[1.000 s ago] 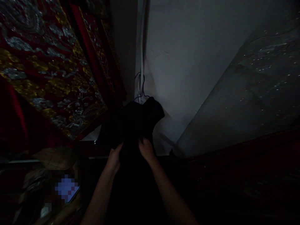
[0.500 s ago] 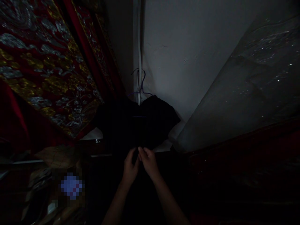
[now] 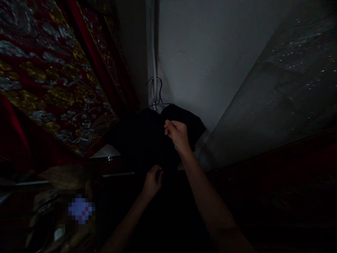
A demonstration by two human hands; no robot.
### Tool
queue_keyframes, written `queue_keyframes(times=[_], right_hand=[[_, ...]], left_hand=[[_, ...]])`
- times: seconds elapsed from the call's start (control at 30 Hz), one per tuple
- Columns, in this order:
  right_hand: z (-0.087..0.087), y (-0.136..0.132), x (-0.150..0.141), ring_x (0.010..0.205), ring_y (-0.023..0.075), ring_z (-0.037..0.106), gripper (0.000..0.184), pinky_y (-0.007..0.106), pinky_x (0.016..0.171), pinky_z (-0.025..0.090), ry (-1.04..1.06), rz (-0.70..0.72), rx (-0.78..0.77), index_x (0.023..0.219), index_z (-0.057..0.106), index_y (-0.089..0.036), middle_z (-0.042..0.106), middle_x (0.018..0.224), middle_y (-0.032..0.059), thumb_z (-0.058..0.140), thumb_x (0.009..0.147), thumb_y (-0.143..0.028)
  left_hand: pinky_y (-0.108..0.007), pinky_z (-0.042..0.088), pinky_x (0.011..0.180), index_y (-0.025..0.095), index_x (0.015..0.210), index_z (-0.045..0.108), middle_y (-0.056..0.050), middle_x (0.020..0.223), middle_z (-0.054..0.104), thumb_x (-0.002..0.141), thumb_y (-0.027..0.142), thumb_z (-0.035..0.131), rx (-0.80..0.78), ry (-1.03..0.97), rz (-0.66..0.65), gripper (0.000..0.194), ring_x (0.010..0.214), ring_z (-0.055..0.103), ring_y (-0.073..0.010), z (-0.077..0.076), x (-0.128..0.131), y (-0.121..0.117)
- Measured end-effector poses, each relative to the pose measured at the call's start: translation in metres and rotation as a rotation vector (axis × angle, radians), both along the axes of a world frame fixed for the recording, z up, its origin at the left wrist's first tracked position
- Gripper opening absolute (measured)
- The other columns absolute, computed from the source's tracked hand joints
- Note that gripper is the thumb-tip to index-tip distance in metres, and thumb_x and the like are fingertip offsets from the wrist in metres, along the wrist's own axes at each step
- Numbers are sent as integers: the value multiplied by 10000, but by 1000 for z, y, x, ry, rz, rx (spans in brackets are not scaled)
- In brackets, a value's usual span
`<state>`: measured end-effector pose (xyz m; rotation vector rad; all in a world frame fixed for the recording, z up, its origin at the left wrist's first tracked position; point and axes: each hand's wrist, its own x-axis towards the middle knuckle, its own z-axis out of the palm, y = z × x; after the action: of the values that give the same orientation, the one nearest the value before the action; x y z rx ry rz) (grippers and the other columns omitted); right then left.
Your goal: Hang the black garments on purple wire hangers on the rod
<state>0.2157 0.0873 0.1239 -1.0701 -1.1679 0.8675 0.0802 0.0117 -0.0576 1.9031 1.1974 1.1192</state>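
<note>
A black garment (image 3: 139,137) hangs on a thin dark purple hanger (image 3: 160,100) against the wall. Down at its lower front, my left hand (image 3: 152,182) has its fingers curled, thumb and forefinger closing on the dark cloth. Higher up, before the garment's right side, my right hand (image 3: 177,135) is closed in a pinch. Whatever sits between those fingertips is too small and dark to make out. The whole scene is dim, so folds and fastenings of the garment do not show.
A white strip (image 3: 154,45) runs down the wall and carries the hanger hook. Red cloth with gold and silver decoration (image 3: 60,95) stands at left. A clear plastic sheet (image 3: 289,77) leans at right. Dim clutter (image 3: 63,177) and a blurred-out bluish patch lie at lower left.
My hands were together at the garment's lower front. The right hand has since moved up and to the right, while the left stays low at the cloth.
</note>
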Motion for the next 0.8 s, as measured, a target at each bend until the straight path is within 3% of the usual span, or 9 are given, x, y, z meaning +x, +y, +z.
queue_keyframes(times=[0.1, 0.2, 0.3, 0.4, 0.5, 0.6, 0.7, 0.8], right_hand=[[13, 0, -5, 433, 88, 439, 394, 216, 456, 303, -32, -21, 108, 694, 623, -174, 533, 478, -32, 611, 850, -535], [7, -17, -12, 425, 91, 442, 359, 223, 471, 330, -26, 24, 120, 753, 611, -185, 538, 492, -41, 564, 900, -509], [6, -30, -17, 456, 103, 485, 290, 229, 506, 366, -79, 55, 163, 804, 603, -192, 546, 518, -46, 538, 925, -447], [13, -31, -19, 511, 115, 530, 227, 233, 543, 385, -187, 59, 242, 807, 587, -197, 553, 552, -44, 514, 937, -368], [9, -21, -18, 530, 122, 520, 222, 242, 540, 353, -319, -24, 264, 738, 558, -204, 548, 576, -33, 515, 924, -317], [-16, -8, -15, 544, 132, 507, 252, 257, 537, 316, -435, -119, 177, 646, 516, -213, 547, 585, -16, 532, 891, -267], [-51, -2, -13, 577, 149, 534, 205, 260, 557, 332, -469, -95, 4, 645, 551, -209, 577, 603, 1, 551, 850, -220], [-77, -11, -15, 601, 153, 556, 207, 254, 578, 370, -382, 18, -68, 651, 575, -205, 597, 622, 5, 534, 849, -250]], left_hand=[[-303, 494, 743, 194, 876, 605, -26, 825, 660, 895, 227, 561, -21, 46, -95, 58, 786, 647, -189, 26, -14, 20], [-304, 507, 858, 202, 1114, 635, -42, 1002, 700, 903, 229, 596, 99, -37, -66, 216, 924, 669, -180, 85, -28, 37], [-303, 505, 870, 222, 1301, 583, -37, 1013, 700, 955, 257, 562, 376, -105, 68, 349, 915, 660, -161, 151, -33, 52], [-297, 507, 853, 195, 1158, 661, -53, 1012, 717, 962, 236, 554, 547, -8, 47, 227, 915, 668, -165, 192, -30, 67], [-271, 507, 775, 176, 937, 673, -42, 891, 714, 936, 195, 578, 630, 93, 51, 96, 830, 666, -162, 201, -22, 72], [-247, 491, 739, 176, 899, 648, -21, 836, 688, 931, 169, 573, 665, 86, 110, 82, 777, 648, -144, 202, -18, 64], [-242, 481, 760, 180, 930, 642, -9, 851, 665, 939, 233, 586, 675, -54, 294, 79, 809, 634, -139, 213, -32, 60], [-249, 486, 778, 184, 956, 641, 6, 843, 638, 912, 316, 624, 587, -351, 492, 140, 810, 613, -137, 217, -67, 77]])
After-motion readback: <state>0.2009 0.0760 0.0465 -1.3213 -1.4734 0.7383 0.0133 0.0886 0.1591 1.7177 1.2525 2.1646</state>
